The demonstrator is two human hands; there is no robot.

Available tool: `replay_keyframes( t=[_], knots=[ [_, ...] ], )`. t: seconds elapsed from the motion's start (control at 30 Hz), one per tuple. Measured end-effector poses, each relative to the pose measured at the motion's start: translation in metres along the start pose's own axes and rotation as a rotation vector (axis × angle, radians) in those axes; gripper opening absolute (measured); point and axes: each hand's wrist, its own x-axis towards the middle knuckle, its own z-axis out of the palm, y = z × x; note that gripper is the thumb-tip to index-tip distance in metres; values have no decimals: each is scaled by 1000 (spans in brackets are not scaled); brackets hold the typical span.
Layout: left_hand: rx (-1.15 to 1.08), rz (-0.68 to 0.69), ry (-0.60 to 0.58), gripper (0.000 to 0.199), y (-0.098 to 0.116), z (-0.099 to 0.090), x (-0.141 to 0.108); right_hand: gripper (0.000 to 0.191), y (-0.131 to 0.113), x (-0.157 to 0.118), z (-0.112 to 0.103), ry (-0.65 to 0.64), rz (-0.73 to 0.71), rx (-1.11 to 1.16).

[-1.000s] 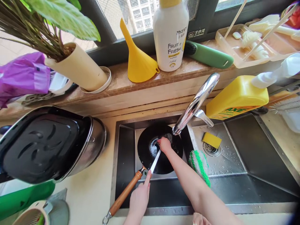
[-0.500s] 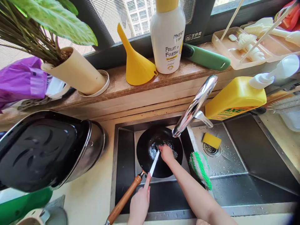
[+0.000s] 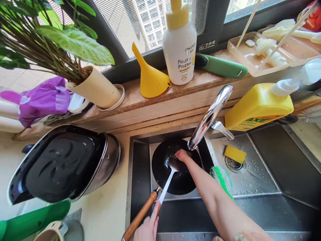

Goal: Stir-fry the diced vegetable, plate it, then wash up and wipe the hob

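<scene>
A metal wok spatula (image 3: 166, 187) reaches into a black wok (image 3: 160, 170) set in the left sink basin. My left hand (image 3: 147, 226) is wrapped round the lower end of its handle, index finger stretched along it. The wide blade lies low inside the wok. At the blade's far edge is my right hand (image 3: 182, 155), its fingers curled and closed; what they hold, if anything, is hidden. Wet, shiny patches show on the wok's surface. The wok's wooden handle (image 3: 141, 212) sticks out over the sink's front left edge.
Above the wok arches a chrome faucet (image 3: 209, 117). A green-and-white scrubber (image 3: 222, 180) rests on the divider, and a yellow sponge (image 3: 235, 154) sits by the right drain. A yellow soap bottle (image 3: 259, 107) stands behind. To the left is a big pot (image 3: 106, 164) with a black tray.
The spatula's blade has come into view, turned flatter, and its handle has slid towards me with my left hand. My right hand has shifted slightly up the wok. The view has moved left.
</scene>
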Motion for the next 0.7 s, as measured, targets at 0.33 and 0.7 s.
replay_keyframes(
  t=[0.33,0.7],
  knots=[
    [24,21,213,49,2,21,-20,31,-6,-45,-1,41,-154,23],
    [-279,-89,371,58,-11,14,-39,36,-1,-61,-5,154,110,-327]
  ],
)
